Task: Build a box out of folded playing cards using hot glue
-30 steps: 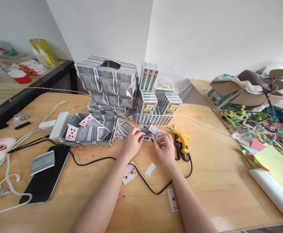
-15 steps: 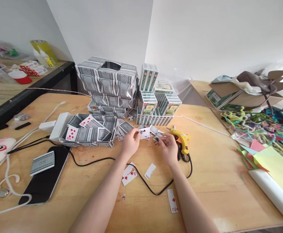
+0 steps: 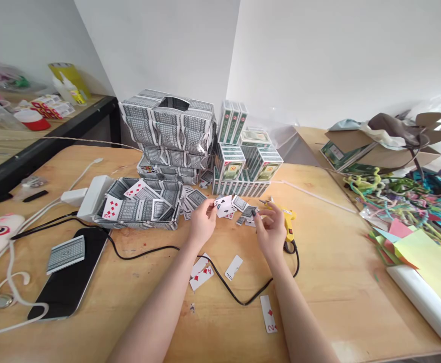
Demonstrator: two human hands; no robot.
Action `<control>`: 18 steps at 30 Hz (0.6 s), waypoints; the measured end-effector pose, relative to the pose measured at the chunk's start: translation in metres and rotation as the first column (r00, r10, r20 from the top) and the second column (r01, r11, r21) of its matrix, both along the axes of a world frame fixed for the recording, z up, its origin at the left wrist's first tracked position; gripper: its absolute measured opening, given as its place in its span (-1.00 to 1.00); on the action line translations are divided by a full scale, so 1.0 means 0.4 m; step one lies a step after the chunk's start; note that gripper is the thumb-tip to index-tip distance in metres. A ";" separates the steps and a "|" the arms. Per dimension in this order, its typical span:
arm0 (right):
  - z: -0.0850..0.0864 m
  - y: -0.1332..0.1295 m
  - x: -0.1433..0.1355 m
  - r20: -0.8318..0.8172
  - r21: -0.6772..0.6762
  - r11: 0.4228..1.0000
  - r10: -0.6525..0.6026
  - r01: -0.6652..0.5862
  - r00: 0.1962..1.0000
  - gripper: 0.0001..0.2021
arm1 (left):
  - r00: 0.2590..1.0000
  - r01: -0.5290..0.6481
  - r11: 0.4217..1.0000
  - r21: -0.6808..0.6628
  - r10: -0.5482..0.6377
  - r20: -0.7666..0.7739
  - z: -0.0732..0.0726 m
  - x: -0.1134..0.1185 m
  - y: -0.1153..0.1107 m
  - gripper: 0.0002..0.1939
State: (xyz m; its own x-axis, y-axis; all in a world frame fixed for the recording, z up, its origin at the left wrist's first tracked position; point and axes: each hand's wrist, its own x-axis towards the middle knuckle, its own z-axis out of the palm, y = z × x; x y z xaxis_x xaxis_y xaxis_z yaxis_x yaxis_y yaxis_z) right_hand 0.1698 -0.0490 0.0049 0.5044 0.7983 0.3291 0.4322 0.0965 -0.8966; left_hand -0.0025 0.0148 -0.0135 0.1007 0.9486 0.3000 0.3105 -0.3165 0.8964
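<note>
From my place I saw the wooden table (image 3: 337, 282) and, on it, a tray (image 3: 135, 224) with playing cards. The right hand (image 3: 272, 233), half curled, was before the yellow glue gun (image 3: 289, 224), its grip I could not tell; between these, the left hand (image 3: 201, 223) pinched a club card (image 3: 224, 205) tightly.

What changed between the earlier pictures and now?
The right hand moved rightward, away from the left hand, and now overlaps the yellow glue gun; whether it grips it is unclear. The left hand now holds up a card, clubs showing. The card-filled tray and green card boxes stayed put.
</note>
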 end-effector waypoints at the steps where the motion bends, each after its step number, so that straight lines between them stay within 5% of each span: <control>1: 0.002 0.000 0.016 0.099 0.028 0.994 -0.109 0.107 0.989 -0.60 | 1.000 -0.004 1.000 0.002 0.004 0.003 0.000 0.000 0.001 -0.85; 4: -0.004 0.004 0.074 0.360 0.083 0.902 -0.423 0.423 0.831 -0.65 | 1.000 -0.014 1.000 0.024 0.015 -0.020 0.003 -0.002 0.003 -0.82; 7: -0.019 0.007 0.123 0.525 -0.009 0.790 -0.518 0.612 0.676 -0.53 | 0.999 -0.016 0.997 0.072 0.018 -0.035 0.006 -0.002 0.004 -0.82; 13: -0.037 0.002 0.153 0.508 -0.372 0.730 -0.356 0.573 0.784 -0.42 | 0.995 -0.074 0.997 0.011 0.074 -0.066 -0.003 -0.002 0.004 -0.85; 15: -0.033 0.002 0.150 0.474 -0.395 0.721 -0.370 0.569 0.799 -0.41 | 0.994 -0.084 0.996 -0.008 0.083 -0.072 -0.003 -0.004 0.003 -0.85; 18: -0.014 0.000 0.133 0.391 -0.273 0.784 -0.439 0.558 0.809 -0.38 | 0.997 -0.062 0.998 -0.014 0.062 -0.038 0.003 -0.007 0.002 -0.83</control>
State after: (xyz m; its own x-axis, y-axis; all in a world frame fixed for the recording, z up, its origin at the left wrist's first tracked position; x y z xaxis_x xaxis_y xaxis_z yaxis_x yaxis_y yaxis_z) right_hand 0.2230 -0.0490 -0.0008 0.7916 0.5488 0.2686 0.5709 -0.5079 -0.6451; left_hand -0.0051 0.0158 -0.0125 0.0523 0.9579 0.2823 0.3625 -0.2816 0.8884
